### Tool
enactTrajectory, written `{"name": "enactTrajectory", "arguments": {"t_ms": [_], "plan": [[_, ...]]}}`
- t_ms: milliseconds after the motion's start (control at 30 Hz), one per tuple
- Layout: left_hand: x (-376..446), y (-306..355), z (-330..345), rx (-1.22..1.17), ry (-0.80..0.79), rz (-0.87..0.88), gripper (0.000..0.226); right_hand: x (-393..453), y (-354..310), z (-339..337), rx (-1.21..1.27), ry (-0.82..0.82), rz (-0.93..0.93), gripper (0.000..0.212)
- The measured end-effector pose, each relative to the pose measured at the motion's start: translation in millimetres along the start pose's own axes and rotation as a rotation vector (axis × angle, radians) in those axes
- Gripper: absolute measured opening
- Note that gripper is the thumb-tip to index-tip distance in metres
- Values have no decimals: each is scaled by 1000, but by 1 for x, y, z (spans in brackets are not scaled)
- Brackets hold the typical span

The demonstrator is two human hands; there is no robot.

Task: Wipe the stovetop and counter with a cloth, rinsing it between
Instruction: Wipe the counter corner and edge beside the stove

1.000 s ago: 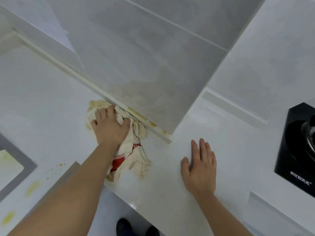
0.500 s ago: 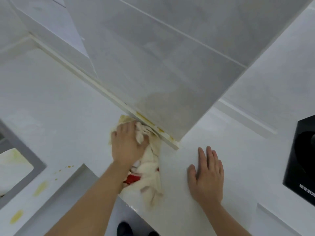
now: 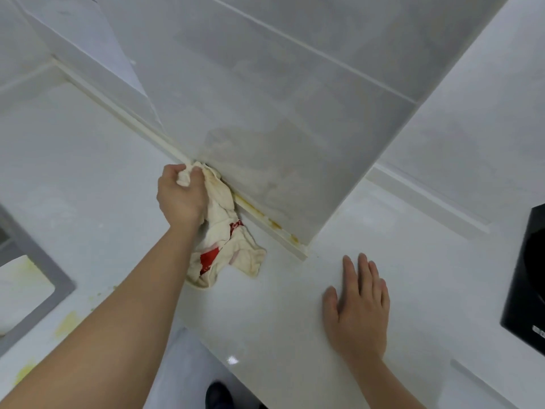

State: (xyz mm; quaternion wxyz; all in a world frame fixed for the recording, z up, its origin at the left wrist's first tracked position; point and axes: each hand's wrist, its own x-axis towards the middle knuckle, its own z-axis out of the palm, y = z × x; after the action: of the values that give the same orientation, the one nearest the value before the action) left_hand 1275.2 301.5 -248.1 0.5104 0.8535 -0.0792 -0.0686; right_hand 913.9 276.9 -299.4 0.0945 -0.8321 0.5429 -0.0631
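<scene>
left hand fingers bunch cloth at trim, frame centre | stained trim runs lower right | right hand flat on bench, fingers straight

Black glass stovetop: cut off by the right edge, its white label too small to read. Grey-rimmed sink: cut off at the left edge. Cream cloth with red print: upper part hidden inside the left hand, print illegible. Dark shoe: cut by the bottom edge.

cloth: cream, red print | counter: white | stovetop: black
</scene>
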Motion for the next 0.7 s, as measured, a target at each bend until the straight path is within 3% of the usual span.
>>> {"name": "enactTrajectory", "arguments": {"t_ms": [233, 400, 500, 600, 700], "plan": [[-84, -1, 19, 0, -31, 66, 22, 0, -1, 2, -21, 3, 5, 70], [-148, -10, 20, -38, -276, 237, 17, 0, -1, 0, -38, -3, -6, 69], [-112, -12, 16, 43, -179, 261, 16, 0, -1, -1, -39, -6, -8, 69], [-66, -6, 19, 3, -5, 65, 22, 0, -1, -2, -28, -12, 4, 69], [-84, -4, 20, -24, -39, 23, 22, 0, -2, -2, -22, -24, -7, 69]]}}
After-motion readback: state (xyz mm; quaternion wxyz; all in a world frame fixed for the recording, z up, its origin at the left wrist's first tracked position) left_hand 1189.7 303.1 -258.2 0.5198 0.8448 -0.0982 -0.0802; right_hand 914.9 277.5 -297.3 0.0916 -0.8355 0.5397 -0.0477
